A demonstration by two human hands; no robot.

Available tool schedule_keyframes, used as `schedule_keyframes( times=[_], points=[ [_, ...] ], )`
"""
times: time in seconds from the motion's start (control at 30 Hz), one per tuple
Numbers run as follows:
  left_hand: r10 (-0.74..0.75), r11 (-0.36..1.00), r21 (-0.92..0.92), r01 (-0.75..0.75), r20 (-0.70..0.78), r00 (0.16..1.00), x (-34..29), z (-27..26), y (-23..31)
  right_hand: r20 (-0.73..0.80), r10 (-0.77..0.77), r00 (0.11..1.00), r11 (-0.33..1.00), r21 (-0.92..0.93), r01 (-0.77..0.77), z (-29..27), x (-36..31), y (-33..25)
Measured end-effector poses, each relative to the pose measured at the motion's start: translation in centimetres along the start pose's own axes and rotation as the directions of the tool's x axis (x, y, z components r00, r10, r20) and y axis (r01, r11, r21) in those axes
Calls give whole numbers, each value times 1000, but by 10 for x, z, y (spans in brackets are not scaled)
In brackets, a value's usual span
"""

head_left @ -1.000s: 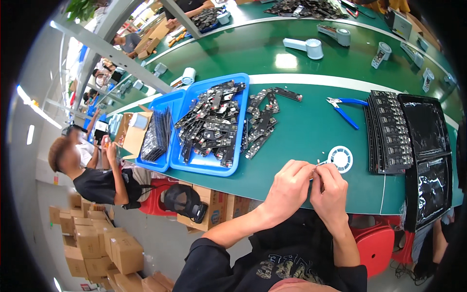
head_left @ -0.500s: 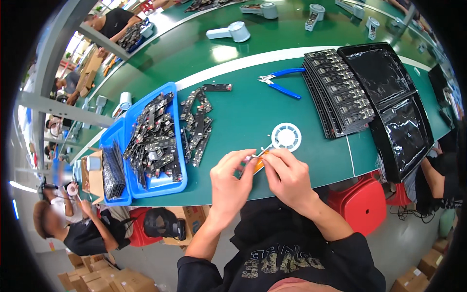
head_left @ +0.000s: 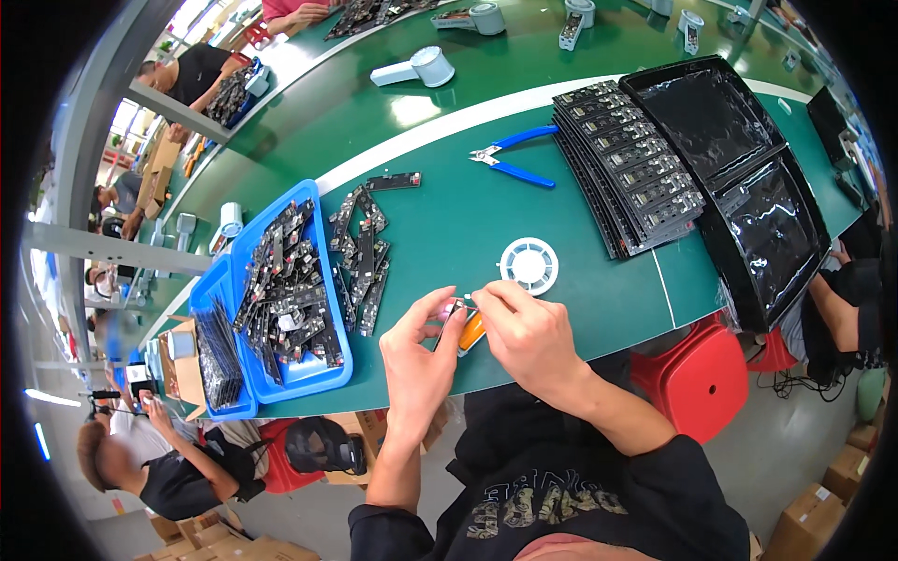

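Just below the middle of the frame, we see the left hand [head_left: 421, 360] pinching a small dark piece [head_left: 456, 308] between thumb and forefinger. The right hand [head_left: 528, 337] comes close to it from the other side, its fingertips drawn together; we cannot tell whether they grasp anything. Between the two hands, under the fingers, we make out an orange object [head_left: 472, 331], partly hidden.

Just above the right hand we find a white spoked wheel [head_left: 529, 266] lying flat on the green table [head_left: 440, 215]. Farther up, right of the frame's centre, blue-handled pliers [head_left: 524, 175] lie with their handles spread, the upper one reaching the stack of board panels [head_left: 636, 168]. Beside that stack, at the right of the frame, we see a black tray [head_left: 745, 174] with two compartments.

Left of centre, loose circuit boards [head_left: 365, 252] lie beside a blue tray [head_left: 309, 376] heaped with more of them. Near the top of the frame we spot a pale grey housing [head_left: 426, 67] with a handle. At the lower left a seated co-worker [head_left: 192, 467] shows, and at the lower right, a red stool [head_left: 692, 383].
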State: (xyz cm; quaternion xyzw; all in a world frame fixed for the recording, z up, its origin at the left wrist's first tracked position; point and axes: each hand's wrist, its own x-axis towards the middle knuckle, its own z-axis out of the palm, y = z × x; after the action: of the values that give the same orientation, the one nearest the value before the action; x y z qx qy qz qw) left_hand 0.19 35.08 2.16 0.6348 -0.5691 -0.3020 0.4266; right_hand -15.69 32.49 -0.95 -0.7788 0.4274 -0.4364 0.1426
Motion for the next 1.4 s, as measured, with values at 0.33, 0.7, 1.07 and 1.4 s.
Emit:
schedule_keyframes(
  times=[0.33,0.7,1.07,1.4],
  points=[
    [39,998,53,-44,82,996,6,-4,1,15,-78,997,997,-28,78,0,-1,5],
    [221,963,124,-238,138,966,19,-5,3,-52,-8,999,999,45,10,-5,2,4],
    [654,559,435,-706,292,698,30,-9,4,86,124,989,991,30,-127,-25,9,-4],
    [614,649,372,-663,258,746,29,-5,3,18,-54,998,997,-61,55,-25,6,4]
  ],
)
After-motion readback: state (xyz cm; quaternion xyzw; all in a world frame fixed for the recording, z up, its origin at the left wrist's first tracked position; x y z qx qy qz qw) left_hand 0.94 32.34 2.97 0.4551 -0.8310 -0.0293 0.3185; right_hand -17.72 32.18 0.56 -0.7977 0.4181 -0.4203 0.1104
